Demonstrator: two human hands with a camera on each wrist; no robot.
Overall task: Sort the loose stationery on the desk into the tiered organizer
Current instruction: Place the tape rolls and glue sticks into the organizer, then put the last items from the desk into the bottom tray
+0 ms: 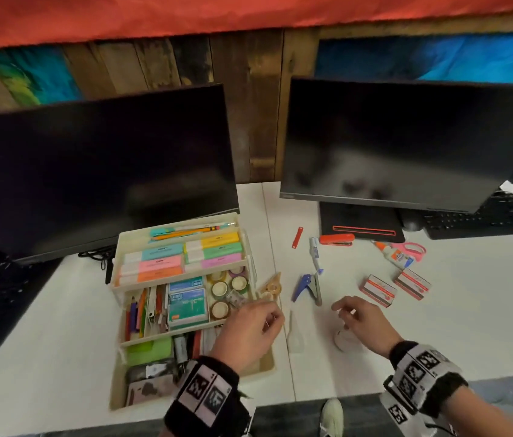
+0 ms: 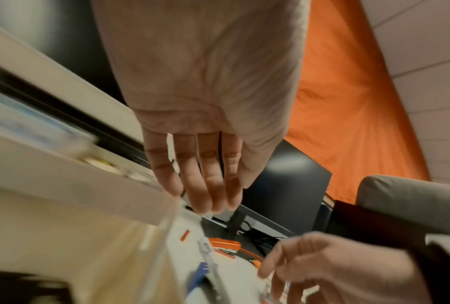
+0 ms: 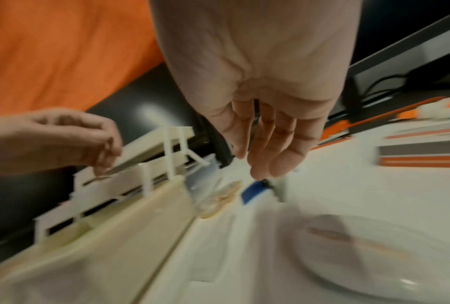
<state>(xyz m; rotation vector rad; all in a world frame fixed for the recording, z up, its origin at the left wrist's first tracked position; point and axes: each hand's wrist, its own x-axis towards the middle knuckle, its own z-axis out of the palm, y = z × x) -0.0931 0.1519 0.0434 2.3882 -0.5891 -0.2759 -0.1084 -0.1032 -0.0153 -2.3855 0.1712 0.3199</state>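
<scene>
The cream tiered organizer [image 1: 115, 263] stands front left, its three tiers filled with sticky notes, pens, staple boxes and tape rolls. My left hand [image 1: 269, 316] hovers over its right edge, and in the right wrist view the left hand [image 3: 101, 164] pinches a thin flat strip [image 3: 120, 169]; what the strip is I cannot tell. My right hand [image 1: 343, 310] hangs with relaxed fingers above a white round disc [image 1: 343, 340] on the desk, holding nothing. A tan tape dispenser [image 1: 271, 288] and a blue staple remover [image 1: 307, 287] lie between the hands and beyond them.
Loose on the white desk: a red clip [image 1: 297, 237], a white correction pen [image 1: 315, 253], a red stapler [image 1: 337, 239], a glue bottle [image 1: 394, 255], pink scissors [image 1: 411, 249], two staple boxes [image 1: 378, 290]. Two dark monitors [image 1: 406, 140] and a keyboard [image 1: 485, 222] stand behind.
</scene>
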